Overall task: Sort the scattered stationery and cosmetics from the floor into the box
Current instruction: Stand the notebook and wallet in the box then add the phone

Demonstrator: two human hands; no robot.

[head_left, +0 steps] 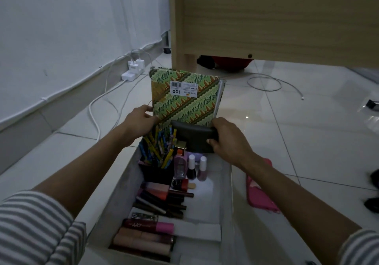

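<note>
Dark pouch (194, 139) pinched in the right grip (227, 139), over the far end of the box (123, 182).
Left grip (139, 121) holds the edge of the patterned notebook (184, 98) standing upright behind it; best keep that book pressed back and lower the pouch down between it and the nail polish bottles (191, 167), clear of the pencils (158, 147). A pink case (258, 193) lies on the floor (297, 141).

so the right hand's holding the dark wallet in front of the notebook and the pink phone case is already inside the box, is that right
Not quite. The pink phone case lies on the floor outside the box, beside its right wall, as the head view shows. The right hand does hold the dark wallet in front of the notebook.
</note>
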